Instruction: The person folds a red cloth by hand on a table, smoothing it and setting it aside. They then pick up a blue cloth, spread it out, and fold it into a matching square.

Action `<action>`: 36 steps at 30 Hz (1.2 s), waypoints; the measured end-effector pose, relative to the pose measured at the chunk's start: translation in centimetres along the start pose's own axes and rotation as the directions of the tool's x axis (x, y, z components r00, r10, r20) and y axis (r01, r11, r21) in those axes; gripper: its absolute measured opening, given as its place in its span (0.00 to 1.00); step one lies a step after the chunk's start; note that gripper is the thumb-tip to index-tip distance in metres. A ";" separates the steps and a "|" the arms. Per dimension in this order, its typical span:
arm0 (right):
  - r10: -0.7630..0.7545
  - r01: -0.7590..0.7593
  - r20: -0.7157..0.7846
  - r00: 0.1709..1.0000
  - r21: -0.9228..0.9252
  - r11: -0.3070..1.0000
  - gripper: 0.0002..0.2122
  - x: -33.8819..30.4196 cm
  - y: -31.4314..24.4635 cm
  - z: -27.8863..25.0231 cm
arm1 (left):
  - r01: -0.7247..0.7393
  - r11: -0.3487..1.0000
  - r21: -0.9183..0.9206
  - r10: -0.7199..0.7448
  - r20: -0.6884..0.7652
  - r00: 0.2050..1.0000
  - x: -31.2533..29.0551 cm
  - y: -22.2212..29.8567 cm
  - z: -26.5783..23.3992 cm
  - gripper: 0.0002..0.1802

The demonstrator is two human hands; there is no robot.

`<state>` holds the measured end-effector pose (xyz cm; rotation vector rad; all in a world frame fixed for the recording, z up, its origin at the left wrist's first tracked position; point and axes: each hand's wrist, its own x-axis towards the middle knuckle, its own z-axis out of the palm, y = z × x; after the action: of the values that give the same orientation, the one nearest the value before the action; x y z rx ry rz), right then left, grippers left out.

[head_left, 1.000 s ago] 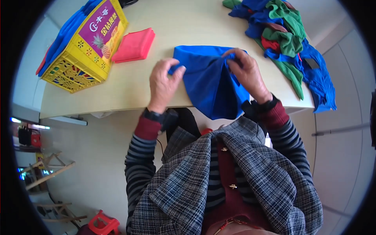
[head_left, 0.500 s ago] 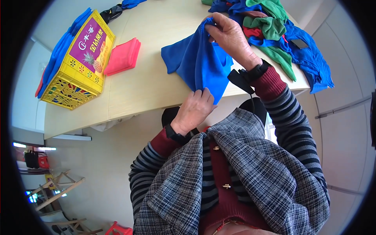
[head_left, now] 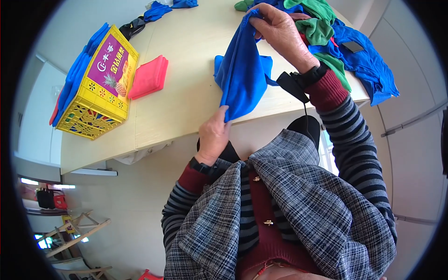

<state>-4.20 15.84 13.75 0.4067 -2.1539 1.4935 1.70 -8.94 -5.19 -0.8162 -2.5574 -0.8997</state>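
Blue cloth (head_left: 242,77) is stretched btwn my two hands above the desk (head_left: 182,105), approx mid-length, at the near edge. Long axis runs crosswise to the desk: top end points to the far edge, slightly R; bottom end points back at me, slightly L, right by the near edge. R hand (head_left: 282,35) has the top end pinched btwn thumb & fingers; L hand (head_left: 214,133) is clamped on the bottom end, thumb & fingers together on it.

Looks: plain bright blue, soft, no pattern seen. L side is a taut, fairly straight line hand to hand, w/ a bunched, gathered bit at the R hand's fingertips. Below that it hangs in a loose, rounded fold, darker in the creases. One flap sticks out L, another R, both lower & nearer the desktop.

Also on the desk: pink folded cloth (head_left: 148,77) L of the blue one, yellow crate (head_left: 100,100) at the L end, mixed pile of cloths (head_left: 343,58) at the far R corner, part draped over the R edge.
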 end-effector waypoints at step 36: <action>-0.240 0.211 0.115 0.964 0.223 0.952 0.03 -1.0 -5.4 -13.3 | -0.035 0.924 -0.381 -0.070 -0.256 0.964 10.9 5.6 -27.9 0.03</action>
<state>2.20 26.31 21.28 0.8270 -1.9785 1.6031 -0.82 -18.94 23.46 -0.7136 -2.1893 -1.4404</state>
